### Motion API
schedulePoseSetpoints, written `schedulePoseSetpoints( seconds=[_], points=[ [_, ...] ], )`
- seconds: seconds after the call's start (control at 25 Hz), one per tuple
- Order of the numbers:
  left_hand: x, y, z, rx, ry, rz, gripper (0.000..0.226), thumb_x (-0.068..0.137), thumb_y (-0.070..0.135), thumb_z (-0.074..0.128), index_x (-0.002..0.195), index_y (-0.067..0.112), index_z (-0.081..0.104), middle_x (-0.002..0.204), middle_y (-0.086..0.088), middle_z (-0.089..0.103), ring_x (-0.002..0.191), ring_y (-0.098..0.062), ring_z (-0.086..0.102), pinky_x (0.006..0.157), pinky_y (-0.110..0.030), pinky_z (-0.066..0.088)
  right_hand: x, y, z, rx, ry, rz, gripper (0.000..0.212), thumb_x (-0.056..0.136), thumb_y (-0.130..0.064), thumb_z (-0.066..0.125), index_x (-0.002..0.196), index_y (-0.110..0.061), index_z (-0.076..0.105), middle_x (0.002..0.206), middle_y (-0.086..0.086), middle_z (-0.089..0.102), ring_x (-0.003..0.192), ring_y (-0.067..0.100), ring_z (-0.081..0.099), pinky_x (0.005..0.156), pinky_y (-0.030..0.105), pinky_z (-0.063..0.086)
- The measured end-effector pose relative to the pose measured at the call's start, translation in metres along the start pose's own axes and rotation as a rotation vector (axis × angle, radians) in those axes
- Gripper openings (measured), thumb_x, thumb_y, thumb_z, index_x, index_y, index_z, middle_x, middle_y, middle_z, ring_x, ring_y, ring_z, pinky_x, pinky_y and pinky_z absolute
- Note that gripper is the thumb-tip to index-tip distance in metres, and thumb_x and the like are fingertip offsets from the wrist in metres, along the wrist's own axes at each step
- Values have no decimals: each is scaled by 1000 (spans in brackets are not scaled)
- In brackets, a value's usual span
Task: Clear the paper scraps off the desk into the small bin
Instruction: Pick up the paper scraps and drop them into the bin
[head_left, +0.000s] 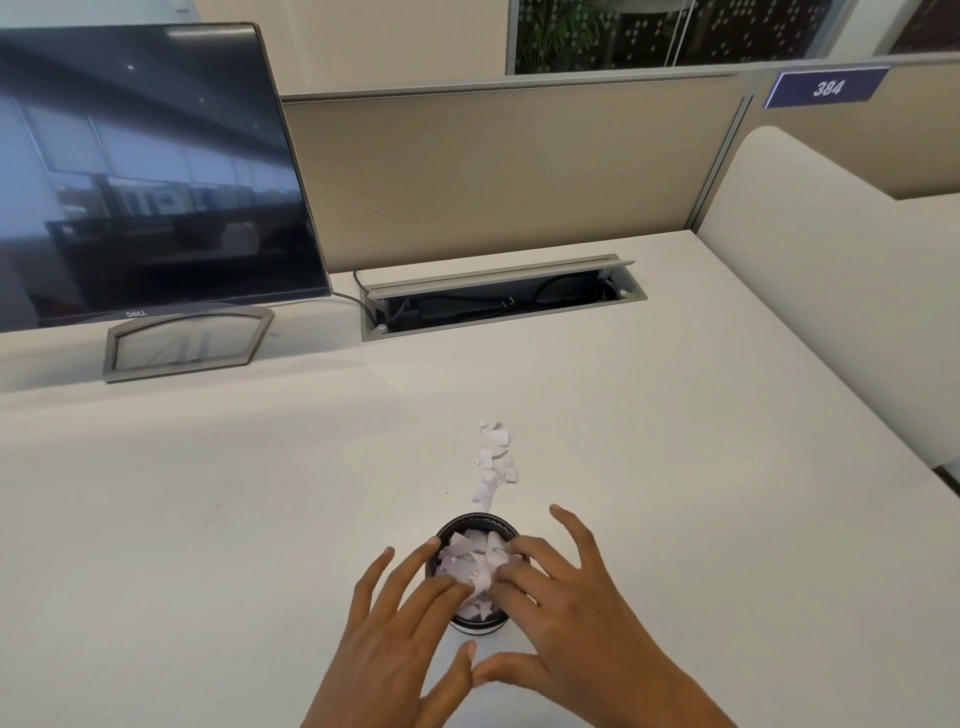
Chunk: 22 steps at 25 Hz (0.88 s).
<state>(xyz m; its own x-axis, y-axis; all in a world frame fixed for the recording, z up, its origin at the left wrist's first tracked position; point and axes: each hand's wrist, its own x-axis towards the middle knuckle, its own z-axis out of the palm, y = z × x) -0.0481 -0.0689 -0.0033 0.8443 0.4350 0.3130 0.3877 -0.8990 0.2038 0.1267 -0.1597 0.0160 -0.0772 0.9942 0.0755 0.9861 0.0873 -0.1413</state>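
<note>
1. We read "DELL" on the lower bezel of the dark monitor (150, 171), which stands at the far left of the desk (675, 441) on an open grey frame stand (187, 340).
2. We read "384" in white on a blue plate (826, 87) fixed to the upper right of the beige partition (493, 166) behind the desk.
3. We find no other legible writing; the small bin shows none that we can make out.
4. The small bin (475, 626) is a dark round cup standing upright on the desk near the front edge, heaped to the brim with white paper scraps (470, 564).
5. A trail of loose scraps (493, 460) lies on the desk just beyond the bin, running away from us, its nearest piece close to the far rim.
6. Our left hand (400, 629) comes in from below, palm down, fingers spread; its fingertips rest over the left side of the bin and on the heaped scraps. It is splayed flat, gripping nothing.
7. Our right hand (561, 608) mirrors it over the right side of the bin, fingers fanned apart and lying on the scraps, likewise unclenched and holding nothing.
8. The two thumbs meet tip to tip just in front of the bin.
9. An open cable tray (498, 299) with black leads is set into the desk near the partition.
</note>
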Motion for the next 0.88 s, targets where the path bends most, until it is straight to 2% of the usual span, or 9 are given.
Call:
schedulePoseSetpoints(
  seconds=[0.12,0.2,0.28,0.36,0.44,0.56,0.64,0.76,0.88],
  points=[
    [-2,0,8,77,-95,33,37,74,45,50,98,24,70,100,13,71,115,-19,60,105,-39,22,0,0,6,-50,-137,1,75,80,-79,19,96,-26,69,92,-16,70,113,9,59,106,53,20],
    [2,2,11,109,-125,46,38,69,51,61,95,25,71,98,14,72,111,-16,62,104,-38,21,1,0,7,-63,-188,20,77,80,-79,18,101,-24,67,97,-14,69,114,9,58,108,55,16],
    [9,4,11,75,-119,36,38,54,47,81,82,23,73,87,13,74,100,-14,68,100,-37,33,7,-1,3,-58,-289,33,77,81,-78,19,104,-21,64,100,-11,67,114,10,56,112,62,11],
    [13,4,11,6,-58,38,25,49,30,89,66,22,73,72,11,73,86,-13,72,86,-30,52,12,-2,1,23,-314,12,75,81,-76,23,112,-18,59,116,-5,61,125,12,44,117,60,4],
    [12,2,8,-48,20,52,6,69,20,72,63,20,72,69,9,73,82,-12,72,70,-22,57,16,1,-4,314,-248,-2,59,84,-68,37,112,-20,60,125,-5,55,132,9,33,118,47,14],
    [7,-13,-8,-141,111,-71,23,80,20,52,72,17,73,82,5,74,95,-8,64,72,-17,51,20,21,-11,719,204,77,24,83,-44,63,94,-25,70,111,-10,64,114,6,52,97,21,43],
    [5,-29,-21,-152,139,-187,23,81,25,51,75,17,72,86,5,74,100,-6,59,72,-17,49,31,47,-7,789,351,227,12,79,-28,72,91,-28,71,103,-12,65,101,5,60,83,19,51],
    [6,-51,-28,-89,119,-325,4,78,18,68,77,16,71,87,5,74,99,-12,66,64,-22,52,58,84,15,820,202,549,23,77,-14,74,97,-24,69,105,-5,62,98,15,59,81,28,53],
    [9,-57,-22,-88,30,-421,16,66,5,81,76,14,71,88,1,74,97,-19,69,63,-29,55,79,94,46,750,69,608,34,74,-21,77,106,-21,67,109,-2,59,105,19,57,89,33,47]
  ],
)
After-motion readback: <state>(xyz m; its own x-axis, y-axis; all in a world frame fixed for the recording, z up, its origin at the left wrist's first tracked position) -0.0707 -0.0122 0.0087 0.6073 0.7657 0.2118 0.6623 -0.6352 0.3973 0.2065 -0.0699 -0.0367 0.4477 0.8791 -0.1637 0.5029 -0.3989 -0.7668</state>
